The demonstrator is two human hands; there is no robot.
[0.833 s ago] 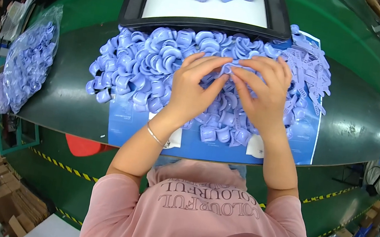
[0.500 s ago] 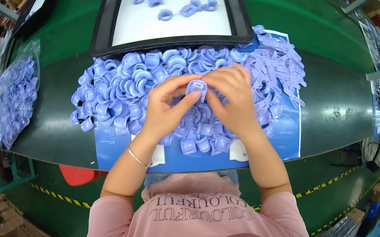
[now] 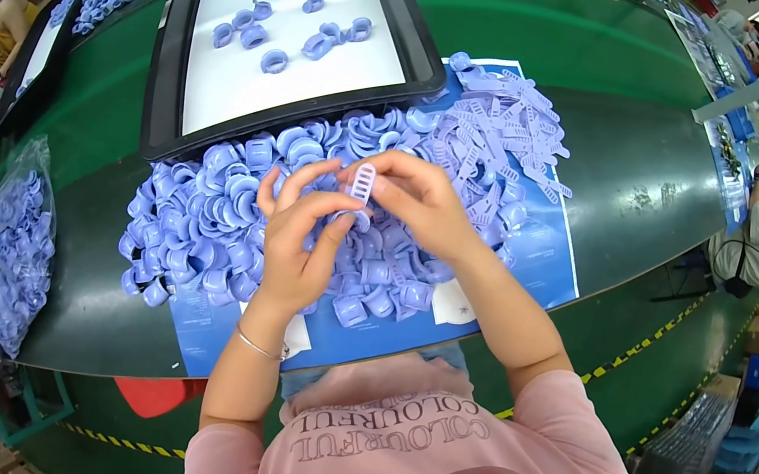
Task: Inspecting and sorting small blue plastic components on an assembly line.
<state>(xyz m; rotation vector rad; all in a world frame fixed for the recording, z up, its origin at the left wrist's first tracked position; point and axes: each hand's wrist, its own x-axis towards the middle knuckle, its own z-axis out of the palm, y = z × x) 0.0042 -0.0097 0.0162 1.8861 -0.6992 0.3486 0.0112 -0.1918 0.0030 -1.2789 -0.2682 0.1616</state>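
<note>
In front of me, above the heap, my two hands meet at small purple-blue plastic parts. My left hand [image 3: 298, 248] pinches a curved piece [image 3: 362, 221] between thumb and index finger, mostly hidden by the fingers. With thumb and fingertips, my right hand [image 3: 425, 207] grips a slotted plastic strap [image 3: 364, 183], which stands upright just above the curved piece. Whether the two are joined, I cannot tell. Below and left of my hands spreads a pile of curved plastic pieces [image 3: 231, 186]. A pile of flat slotted straps [image 3: 500, 126] lies at the right.
Behind the piles, a black-rimmed tray [image 3: 162, 87] holds several ring-shaped parts [image 3: 274, 62] on its white surface. Blue sheets [image 3: 541, 240] lie under the piles. A clear bag [image 3: 12, 259] of parts is at left, a red stool [image 3: 157, 395] below the table edge. Other people sit farther off.
The strap now shows upright between my hands, where a cup-like curved piece faced up before. My left fingers have spread, and the whole view has shifted and turned slightly.
</note>
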